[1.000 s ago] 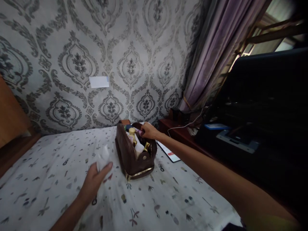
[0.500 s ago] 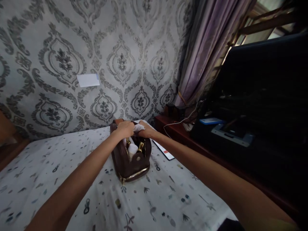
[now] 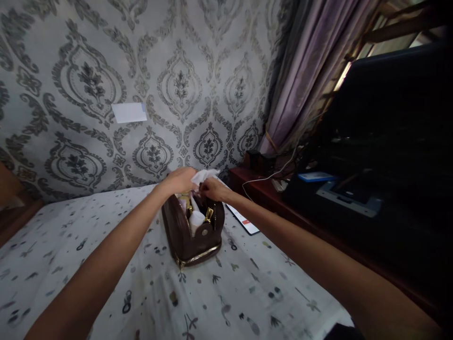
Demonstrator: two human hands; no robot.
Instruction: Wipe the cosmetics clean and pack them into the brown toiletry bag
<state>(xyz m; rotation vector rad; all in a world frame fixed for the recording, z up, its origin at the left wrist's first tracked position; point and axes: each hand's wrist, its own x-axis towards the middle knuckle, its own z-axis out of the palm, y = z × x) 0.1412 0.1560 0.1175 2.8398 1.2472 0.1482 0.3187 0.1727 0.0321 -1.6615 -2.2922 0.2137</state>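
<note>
A dark brown bag (image 3: 198,249) with gold zips stands open on a patterned white sheet. Inside it a white tube (image 3: 197,219) and other small items show. Above the bag's far end, a crumpled white tissue (image 3: 205,176) is between my hands. My left hand (image 3: 181,179) is closed on the tissue's left side, its fingertips partly hidden. Curled at the tissue's lower right, over the bag's opening, my right hand (image 3: 213,189) has closed fingers; what they grip is too small to make out.
A phone (image 3: 244,221) with a lit screen lies right of the bag. Beyond it are a reddish-brown table (image 3: 239,177), a white cable and a large black object holding a blue item (image 3: 316,177). Patterned wallpaper and a purple curtain rise behind.
My left hand has risen a little, and more of the white tissue now shows above the bag. My right hand's fingers have curled lower, near the bag's opening.
</note>
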